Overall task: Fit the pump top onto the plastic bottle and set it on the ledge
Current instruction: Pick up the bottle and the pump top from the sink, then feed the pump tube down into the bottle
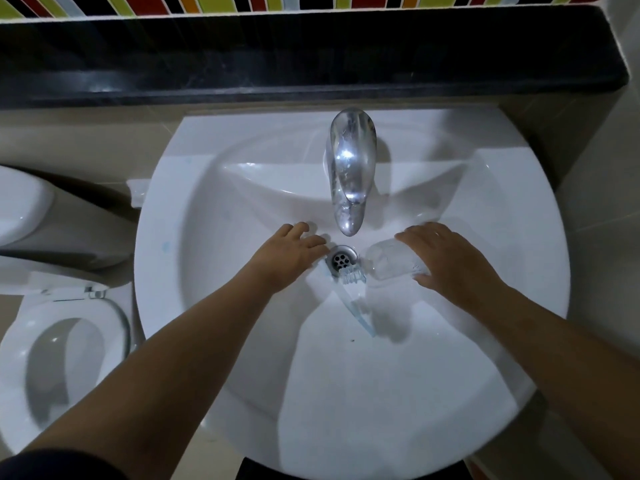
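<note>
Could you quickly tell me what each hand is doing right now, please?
Left hand: open, fingers spread beside the drain, holding nothing.
Right hand: curled over the bottle lying in the sink.

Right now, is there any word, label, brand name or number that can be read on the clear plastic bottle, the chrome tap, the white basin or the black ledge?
None can be read.
Clear plastic bottle, lying under the right hand: no label shows.
Chrome tap: only reflections.
White ceramic basin: no mark visible.
Glossy black ledge: bare.
</note>
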